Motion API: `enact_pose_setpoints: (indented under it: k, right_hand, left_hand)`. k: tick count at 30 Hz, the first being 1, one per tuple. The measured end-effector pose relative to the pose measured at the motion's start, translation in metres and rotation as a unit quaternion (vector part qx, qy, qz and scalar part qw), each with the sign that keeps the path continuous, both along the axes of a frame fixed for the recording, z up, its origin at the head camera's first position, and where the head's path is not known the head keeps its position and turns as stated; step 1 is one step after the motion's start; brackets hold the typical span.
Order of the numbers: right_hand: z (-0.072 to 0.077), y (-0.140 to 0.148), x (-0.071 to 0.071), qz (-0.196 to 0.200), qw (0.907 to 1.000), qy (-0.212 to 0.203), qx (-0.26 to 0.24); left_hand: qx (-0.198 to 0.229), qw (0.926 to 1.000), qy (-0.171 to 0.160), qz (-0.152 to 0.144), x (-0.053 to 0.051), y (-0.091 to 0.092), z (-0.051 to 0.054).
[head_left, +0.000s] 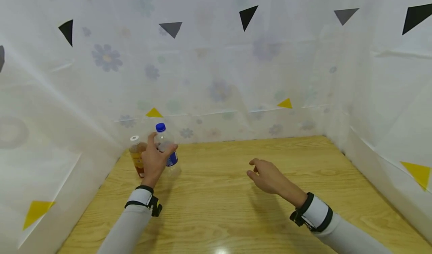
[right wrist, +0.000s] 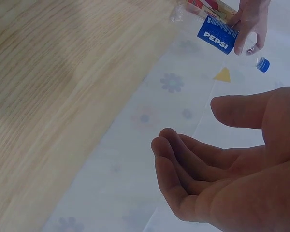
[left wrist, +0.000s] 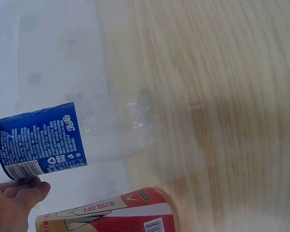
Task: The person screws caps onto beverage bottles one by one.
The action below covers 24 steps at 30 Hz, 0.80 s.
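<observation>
At the table's far left, my left hand (head_left: 155, 162) grips a clear plastic Pepsi bottle (head_left: 171, 159) around its upper part. The bottle has a blue cap and a blue label, and looks empty. In the left wrist view the bottle (left wrist: 41, 140) shows its transparent base close to the wood; whether it touches is unclear. Just left of it stands a white-capped bottle (head_left: 136, 156) of amber drink with a yellow and red label, partly hidden by the hand. My right hand (head_left: 268, 176) hovers over the right half of the table, fingers loosely bent, holding nothing.
A wood-grain table (head_left: 216, 209) fills the lower head view. White sheeting (head_left: 216, 66) with faint flowers encloses it at the back and both sides. Black, grey and yellow triangles, such as the yellow triangle (head_left: 285, 103), are stuck on the sheeting.
</observation>
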State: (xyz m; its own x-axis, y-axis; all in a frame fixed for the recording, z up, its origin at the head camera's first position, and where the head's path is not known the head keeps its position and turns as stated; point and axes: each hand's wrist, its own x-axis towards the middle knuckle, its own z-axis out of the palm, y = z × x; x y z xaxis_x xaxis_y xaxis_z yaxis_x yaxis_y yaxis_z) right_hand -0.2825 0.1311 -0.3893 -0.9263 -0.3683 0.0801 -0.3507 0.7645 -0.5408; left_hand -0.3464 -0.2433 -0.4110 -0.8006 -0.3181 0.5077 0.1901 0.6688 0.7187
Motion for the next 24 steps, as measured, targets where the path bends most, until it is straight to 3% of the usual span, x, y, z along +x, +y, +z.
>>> enact_pose_setpoints:
  k: [6, 12, 19, 24]
  right_hand:
    - [0.0, 0.002, 0.002, -0.002, 1.0, -0.008, 0.002]
    - [0.0, 0.003, 0.003, -0.002, 0.9999, -0.012, -0.001]
    - [0.0, 0.002, 0.004, -0.005, 0.9999, -0.014, -0.003]
    - [0.002, 0.002, 0.003, -0.006, 1.0, -0.002, -0.004]
  left_hand:
    - [0.002, 1.0, 0.007, 0.0, 0.0, 0.002, -0.002]
    - [0.004, 0.9999, -0.013, -0.003, 0.002, 0.003, 0.003]
    - [-0.01, 0.9999, -0.002, -0.002, 0.001, 0.004, 0.019]
    - [-0.006, 0.9998, 0.015, -0.015, 0.003, 0.007, 0.04]
